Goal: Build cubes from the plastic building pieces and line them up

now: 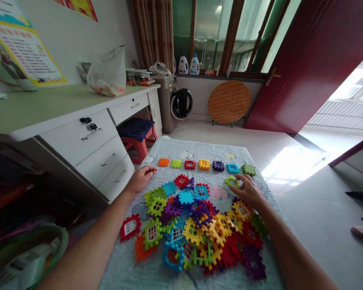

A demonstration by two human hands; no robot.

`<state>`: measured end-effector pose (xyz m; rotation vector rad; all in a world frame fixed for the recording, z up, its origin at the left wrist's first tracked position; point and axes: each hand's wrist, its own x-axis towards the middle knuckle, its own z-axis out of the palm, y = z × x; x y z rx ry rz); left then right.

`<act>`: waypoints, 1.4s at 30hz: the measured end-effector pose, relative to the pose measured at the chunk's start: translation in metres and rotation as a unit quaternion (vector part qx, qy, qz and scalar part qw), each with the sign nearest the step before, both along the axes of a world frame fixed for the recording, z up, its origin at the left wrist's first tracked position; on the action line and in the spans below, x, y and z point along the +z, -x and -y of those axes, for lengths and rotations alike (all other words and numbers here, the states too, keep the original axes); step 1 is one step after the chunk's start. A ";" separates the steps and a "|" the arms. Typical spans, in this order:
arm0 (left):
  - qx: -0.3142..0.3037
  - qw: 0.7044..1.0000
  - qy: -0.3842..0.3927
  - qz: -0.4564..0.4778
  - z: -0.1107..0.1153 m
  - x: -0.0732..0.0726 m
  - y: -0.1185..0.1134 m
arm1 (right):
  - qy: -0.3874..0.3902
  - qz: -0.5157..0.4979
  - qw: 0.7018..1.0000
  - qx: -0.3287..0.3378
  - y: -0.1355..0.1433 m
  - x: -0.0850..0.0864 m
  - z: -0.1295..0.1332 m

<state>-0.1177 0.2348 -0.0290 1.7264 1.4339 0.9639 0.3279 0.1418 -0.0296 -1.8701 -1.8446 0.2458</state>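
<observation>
Across the far part of the cloth-covered table [169,150] runs a row of several square plastic pieces, from an orange piece [163,162] at the left to a dark green piece [248,170] at the right. Nearer lies a heap of colourful interlocking pieces [193,231]. My right hand [247,189] grips a light green ring-like piece [231,181] between thumb and fingers, just below the row's right end. My left hand [141,179] rests at the table's left edge with its fingers curled together; what they hold, if anything, is hidden.
A desk with drawers [78,133] stands at the left, with a red stool [137,135] beside it. Farther back are a washing machine [169,100] and a round wooden tabletop [229,101]. A red door [305,64] is at the right.
</observation>
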 end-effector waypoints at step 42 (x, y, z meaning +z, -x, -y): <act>-0.333 0.903 0.062 -0.264 0.077 0.080 -0.011 | 0.008 0.014 0.997 0.074 -0.002 0.002 0.003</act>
